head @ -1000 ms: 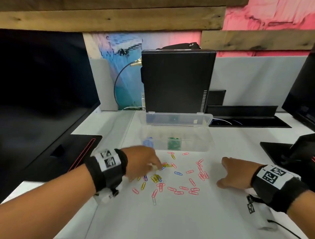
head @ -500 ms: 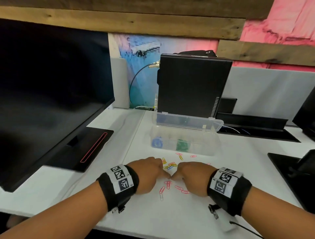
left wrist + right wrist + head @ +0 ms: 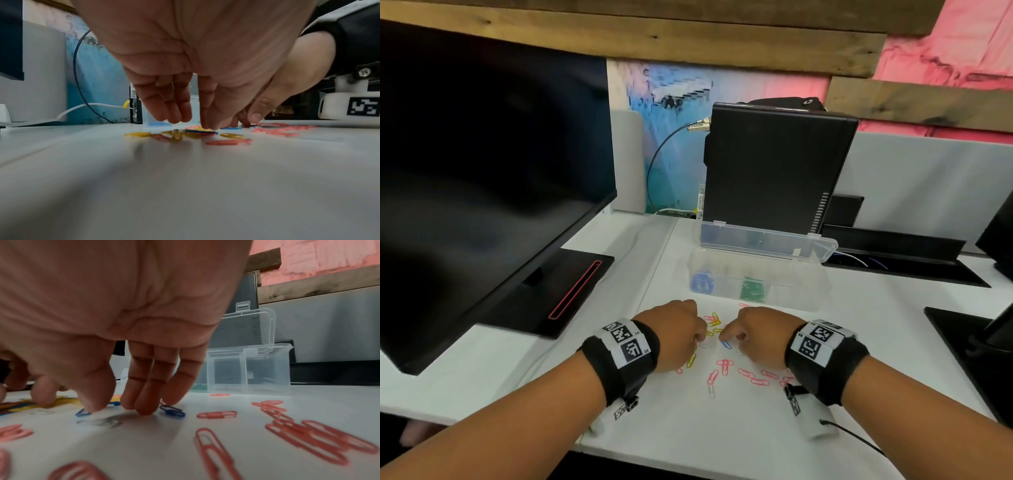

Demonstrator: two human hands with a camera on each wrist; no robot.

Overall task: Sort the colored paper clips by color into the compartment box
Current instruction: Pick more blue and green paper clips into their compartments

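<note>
Loose paper clips lie on the white desk: pink ones (image 3: 756,377) (image 3: 308,434), yellow ones (image 3: 691,360) (image 3: 139,134) and a blue one (image 3: 726,344). My left hand (image 3: 700,337) (image 3: 207,126) points its fingers down, thumb and forefinger tips touching the mixed pile (image 3: 714,320). My right hand (image 3: 726,337) (image 3: 117,407) faces it, fingers straight down on the desk, thumb on a blue clip (image 3: 82,413); a second blue clip (image 3: 172,411) lies beside the fingers. Behind stands the clear compartment box (image 3: 808,291) (image 3: 267,369), lid up, holding blue clips (image 3: 702,283) and green clips (image 3: 752,291).
A large dark monitor (image 3: 482,171) and its base (image 3: 561,291) fill the left. A black small computer (image 3: 774,168) stands right behind the box. A black cable tray (image 3: 893,253) lies at the back right, another monitor stand (image 3: 979,342) at the right edge.
My right hand has slid left from the desk's right side to the clip pile and now faces the left hand. The left hand stayed on the pile. My head has moved closer.
</note>
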